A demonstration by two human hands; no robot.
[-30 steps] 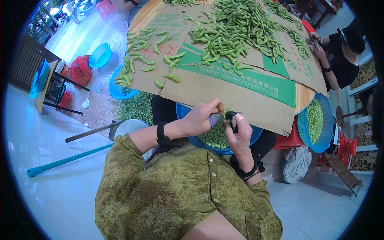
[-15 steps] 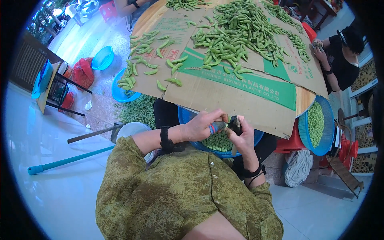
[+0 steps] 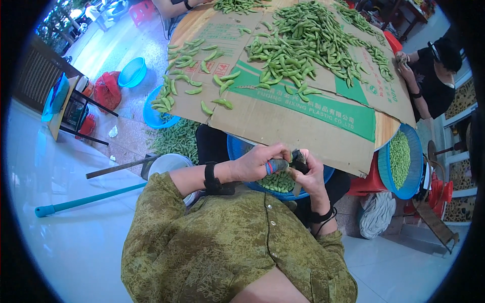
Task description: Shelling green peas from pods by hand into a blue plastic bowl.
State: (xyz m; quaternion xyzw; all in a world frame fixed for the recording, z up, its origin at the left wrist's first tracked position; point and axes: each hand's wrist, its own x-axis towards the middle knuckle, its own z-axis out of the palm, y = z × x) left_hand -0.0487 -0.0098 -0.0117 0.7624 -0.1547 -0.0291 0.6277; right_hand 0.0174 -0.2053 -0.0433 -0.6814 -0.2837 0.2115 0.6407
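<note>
Above a blue basket (image 3: 327,177) of shelled green beans (image 3: 279,183), both my hands meet close together. My left hand (image 3: 255,162), with a coloured wrap on one finger, is closed in a pinch; a bit of green pod shows between the fingertips, mostly hidden. My right hand (image 3: 310,177) is closed around a dark object with a flat, blade-like end (image 3: 296,190) pointing down, seemingly a small knife. The table in front bears a large heap of green bean pods (image 3: 298,48) on flattened cardboard (image 3: 242,126), with several pods scattered nearer me.
At the right, another blue basket (image 3: 415,166) holds shelled beans, and a person (image 3: 434,83) in black works at the table. Another person's arm (image 3: 172,7) shows far left. Left of me are pods on the floor (image 3: 177,139), a white bucket (image 3: 169,162) and a teal pole (image 3: 91,201).
My hands stay together over the basket and have shifted slightly. Less of the green pod shows between my fingers. The view has moved a little.
</note>
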